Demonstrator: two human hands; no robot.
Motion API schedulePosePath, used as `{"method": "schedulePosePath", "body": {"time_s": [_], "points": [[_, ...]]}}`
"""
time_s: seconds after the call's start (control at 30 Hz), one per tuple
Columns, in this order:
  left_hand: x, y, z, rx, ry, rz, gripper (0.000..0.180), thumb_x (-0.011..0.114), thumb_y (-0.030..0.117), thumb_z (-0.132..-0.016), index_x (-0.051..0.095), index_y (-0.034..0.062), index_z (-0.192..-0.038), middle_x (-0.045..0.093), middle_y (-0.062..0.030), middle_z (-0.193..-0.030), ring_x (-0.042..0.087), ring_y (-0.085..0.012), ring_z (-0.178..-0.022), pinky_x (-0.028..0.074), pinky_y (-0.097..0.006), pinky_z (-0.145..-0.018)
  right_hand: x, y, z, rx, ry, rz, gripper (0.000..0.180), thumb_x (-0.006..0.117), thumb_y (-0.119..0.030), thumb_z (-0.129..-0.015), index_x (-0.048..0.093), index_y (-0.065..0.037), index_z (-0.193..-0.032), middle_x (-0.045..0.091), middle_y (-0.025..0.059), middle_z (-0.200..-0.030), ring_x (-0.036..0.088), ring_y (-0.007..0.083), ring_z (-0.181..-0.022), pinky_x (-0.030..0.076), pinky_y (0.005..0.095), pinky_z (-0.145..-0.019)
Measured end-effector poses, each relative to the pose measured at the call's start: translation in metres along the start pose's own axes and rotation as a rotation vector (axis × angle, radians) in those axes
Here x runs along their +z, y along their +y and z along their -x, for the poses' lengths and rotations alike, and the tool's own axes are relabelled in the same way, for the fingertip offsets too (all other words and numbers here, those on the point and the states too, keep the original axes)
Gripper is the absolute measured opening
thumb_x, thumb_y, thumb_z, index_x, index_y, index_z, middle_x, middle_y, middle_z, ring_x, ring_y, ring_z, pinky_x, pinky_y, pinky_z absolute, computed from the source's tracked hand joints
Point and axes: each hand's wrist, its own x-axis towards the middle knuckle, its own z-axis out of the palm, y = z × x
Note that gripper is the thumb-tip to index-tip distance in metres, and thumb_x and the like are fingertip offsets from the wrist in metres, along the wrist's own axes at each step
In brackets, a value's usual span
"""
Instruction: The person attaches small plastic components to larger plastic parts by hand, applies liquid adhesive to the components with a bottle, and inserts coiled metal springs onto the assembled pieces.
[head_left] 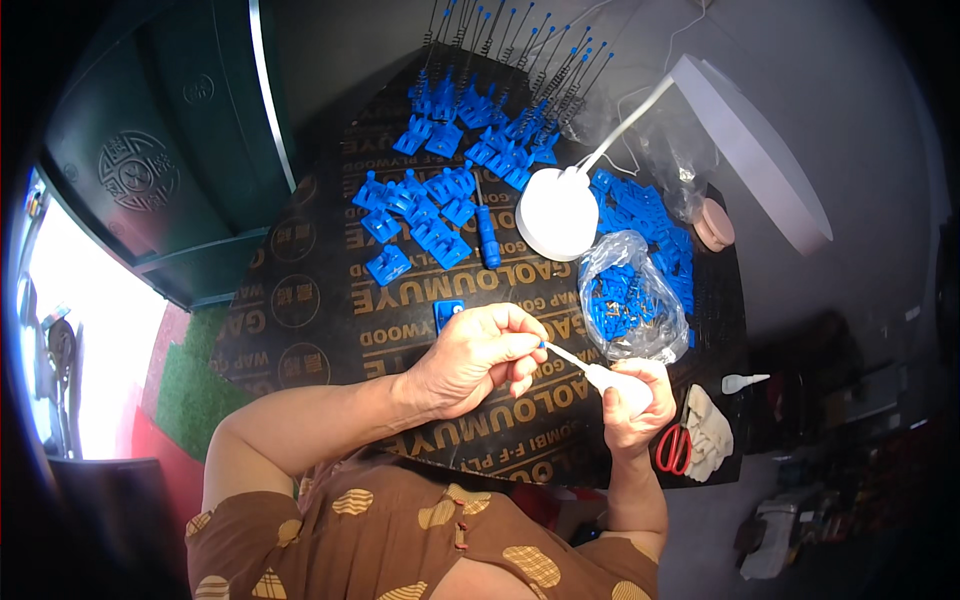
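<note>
The black counter (330,340) spreads out in front of me, with the white lamp (557,222) standing toward its far side. Nearer, just beyond my right hand, sits a clear plastic bag (672,335) full of little blue parts. My left hand (470,360) is held over the counter, thumb and fingertips pinched together. My right hand (638,425) is off to its right, fingers wrapped round the fat end of a white squeeze bottle (625,392). The bottle's long axis slants from that grip up and to the left, so its thin nozzle (568,356) points straight at my left fingertips, which are far nearer its tip than my right ones. A flat blue part (447,312) lies just past my left hand, partly hidden by it. Smallest of all is the small blue piece (543,345), seemingly caught in my left pinch, right at the nozzle's end (whether the two touch or a sliver of air parts them, I can't tell).
</note>
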Motion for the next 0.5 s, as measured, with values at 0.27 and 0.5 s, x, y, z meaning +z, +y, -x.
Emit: {"method": "schedulePosePath", "body": {"time_s": [0.27,0.5], "points": [[-0.0003,-0.0016,-0.0005,0.003,0.012,-0.016,0.010,0.055,0.003,-0.092,0.057,-0.0041,-0.099,0.061,-0.0123,-0.087,0.058,-0.0132,-0.068,0.051,-0.030,-0.057,0.0007,-0.0010,-0.0019,0.003,0.009,-0.029,0.026,0.072,-0.006,-0.073,0.061,0.004,-0.094,0.065,0.0100,-0.084,0.063,0.0138,-0.070,0.050,0.0243,-0.065],[-0.0012,-0.0025,-0.0006,-0.006,0.022,-0.008,0.010,0.054,0.003,-0.092,0.057,-0.0040,-0.099,0.061,-0.0126,-0.086,0.058,-0.0135,-0.068,0.051,-0.030,-0.057,-0.0010,0.0003,-0.0010,-0.009,0.009,-0.006,0.026,0.072,-0.007,-0.073,0.061,0.004,-0.094,0.065,0.0093,-0.083,0.063,0.0135,-0.070,0.050,0.0238,-0.065]]}}
